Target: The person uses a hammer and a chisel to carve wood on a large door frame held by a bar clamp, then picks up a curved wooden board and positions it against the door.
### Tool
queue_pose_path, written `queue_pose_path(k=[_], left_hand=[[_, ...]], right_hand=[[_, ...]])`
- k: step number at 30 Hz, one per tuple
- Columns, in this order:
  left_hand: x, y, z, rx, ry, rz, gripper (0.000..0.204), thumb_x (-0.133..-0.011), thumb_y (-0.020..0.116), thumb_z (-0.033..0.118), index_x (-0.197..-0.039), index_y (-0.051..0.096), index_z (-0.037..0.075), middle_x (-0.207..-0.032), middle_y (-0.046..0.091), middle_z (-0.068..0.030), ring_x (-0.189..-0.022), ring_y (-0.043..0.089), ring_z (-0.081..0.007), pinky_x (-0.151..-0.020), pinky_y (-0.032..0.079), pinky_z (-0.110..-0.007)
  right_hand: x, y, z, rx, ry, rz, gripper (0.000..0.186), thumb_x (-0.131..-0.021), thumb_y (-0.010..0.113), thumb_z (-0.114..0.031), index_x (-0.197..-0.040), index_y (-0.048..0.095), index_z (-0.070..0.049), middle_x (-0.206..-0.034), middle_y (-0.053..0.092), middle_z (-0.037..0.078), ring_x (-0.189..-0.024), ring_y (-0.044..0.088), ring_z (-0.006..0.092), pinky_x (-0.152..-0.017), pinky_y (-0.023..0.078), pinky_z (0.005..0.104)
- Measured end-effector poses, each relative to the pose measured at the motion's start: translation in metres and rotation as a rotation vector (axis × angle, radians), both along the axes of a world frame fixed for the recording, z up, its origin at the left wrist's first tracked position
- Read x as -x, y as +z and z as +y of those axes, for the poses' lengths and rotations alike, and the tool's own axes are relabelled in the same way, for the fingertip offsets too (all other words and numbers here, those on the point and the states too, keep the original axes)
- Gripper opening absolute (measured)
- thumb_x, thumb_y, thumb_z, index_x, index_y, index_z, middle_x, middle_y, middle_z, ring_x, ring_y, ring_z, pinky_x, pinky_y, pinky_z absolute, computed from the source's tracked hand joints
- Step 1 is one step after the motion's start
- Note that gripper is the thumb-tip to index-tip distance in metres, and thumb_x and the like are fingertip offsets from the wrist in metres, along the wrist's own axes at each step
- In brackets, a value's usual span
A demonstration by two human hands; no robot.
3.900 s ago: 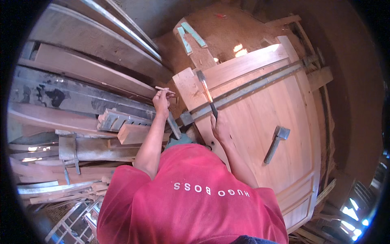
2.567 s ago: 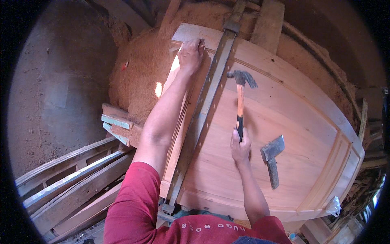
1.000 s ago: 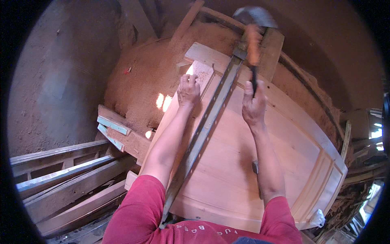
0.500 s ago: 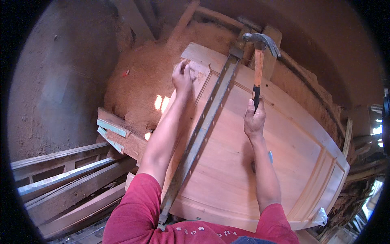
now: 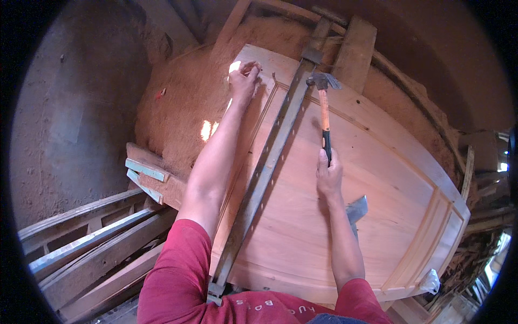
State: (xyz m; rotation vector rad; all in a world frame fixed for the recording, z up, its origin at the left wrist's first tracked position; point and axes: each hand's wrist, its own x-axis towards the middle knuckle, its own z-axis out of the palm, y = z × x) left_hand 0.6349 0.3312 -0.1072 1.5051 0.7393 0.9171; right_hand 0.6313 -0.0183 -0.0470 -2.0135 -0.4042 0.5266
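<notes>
My right hand [image 5: 329, 175] is wrapped round the black lower grip of a claw hammer [image 5: 324, 108]. The hammer has an orange upper handle and a dark metal head, which is above a pale wooden panelled door [image 5: 302, 210]. Near the door's far left corner is my left hand [image 5: 244, 82], its fingers curled together in a pinch; whatever is between them is too small to make out. Between my hands, a long metal bar clamp [image 5: 264, 173] crosses the door, its far jaw at the door's far edge.
A flat metal blade [image 5: 356, 209] lies on the door, partly behind my right forearm. A clear plastic bag [image 5: 430, 282] is at the near right corner. Sawdust [image 5: 178, 102] is heaped beyond the door. Long timber pieces [image 5: 102, 254] lie at the lower left.
The hammer has come down and slightly left, its head now lower over the door. My left hand has shifted a little farther away. More of the metal blade shows beside my right forearm.
</notes>
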Motion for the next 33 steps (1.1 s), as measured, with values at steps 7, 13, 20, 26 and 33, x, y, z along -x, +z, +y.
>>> queue_pose_path(k=[7,13,20,26,33], left_hand=[[-0.001,-0.001,0.002,-0.242,0.189,0.143,0.024,-0.089,0.071,0.020,-0.103,0.073,0.000,-0.089,0.074,-0.0115,-0.081,0.068,-0.0153,-0.076,0.053,-0.030],[-0.004,0.004,-0.011,-0.415,0.177,0.253,0.019,-0.090,0.068,0.018,-0.102,0.072,0.005,-0.094,0.072,-0.0153,-0.084,0.070,-0.0276,-0.077,0.053,-0.035],[-0.011,-0.008,-0.004,-0.684,0.127,0.279,0.019,-0.090,0.064,0.015,-0.105,0.069,0.003,-0.101,0.068,-0.0184,-0.097,0.063,-0.0360,-0.085,0.050,-0.042],[-0.011,0.008,-0.020,-0.409,0.088,0.286,0.029,-0.090,0.063,0.015,-0.116,0.061,0.003,-0.100,0.065,-0.0210,-0.095,0.061,-0.0381,-0.086,0.049,-0.045],[0.057,0.007,-0.043,-0.626,0.260,0.355,0.039,-0.089,0.059,0.019,-0.124,0.055,0.000,-0.122,0.053,-0.0240,-0.119,0.049,-0.0403,-0.099,0.039,-0.049]], right_hand=[[0.003,0.007,0.010,-0.004,0.044,-0.112,0.039,-0.101,0.053,-0.038,-0.099,0.057,0.000,-0.073,0.050,0.010,-0.070,0.050,0.0175,-0.065,0.045,0.0358],[0.004,0.008,0.021,0.019,0.061,-0.117,0.037,-0.100,0.054,-0.036,-0.101,0.058,0.000,-0.074,0.053,0.015,-0.069,0.054,0.0231,-0.067,0.047,0.0380],[-0.013,0.028,0.060,0.059,0.180,-0.141,0.039,-0.100,0.053,-0.037,-0.106,0.059,0.001,-0.077,0.059,0.023,-0.074,0.062,0.0360,-0.069,0.048,0.0438],[-0.021,0.090,0.105,-0.195,0.202,-0.322,0.030,-0.100,0.054,-0.031,-0.103,0.052,-0.002,-0.074,0.058,0.022,-0.069,0.061,0.0450,-0.059,0.046,0.0485],[-0.042,0.048,0.116,0.256,0.348,-0.411,0.033,-0.101,0.049,-0.035,-0.102,0.049,-0.002,-0.080,0.063,0.029,-0.073,0.062,0.0503,-0.061,0.043,0.0596]])
